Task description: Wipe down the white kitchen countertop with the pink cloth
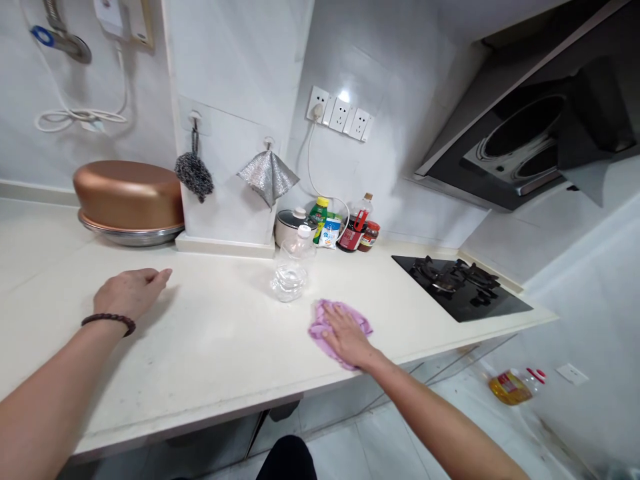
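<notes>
My right hand [346, 335] lies on a crumpled pink-purple cloth [359, 321], pressing it to the pale countertop near the front edge. Its fingers are stretched out flat over the fabric, and part of the cloth is hidden beneath the palm. Over the left part of the counter is my left hand [127, 293], fingers curled in with the thumb along the top and no object showing in it. A dark braided bracelet circles that wrist. Between the hands, farther back, a clear plastic bottle [291, 270] with a white cap stands upright.
Behind the left hand, a copper-coloured pot [129, 195] rests upside down on metal pans. A lidded pot [285, 227], jars and packets line the wall. The black gas hob [457, 287] is at right under the range hood [525, 113]. An oil bottle [511, 387] stands on the floor.
</notes>
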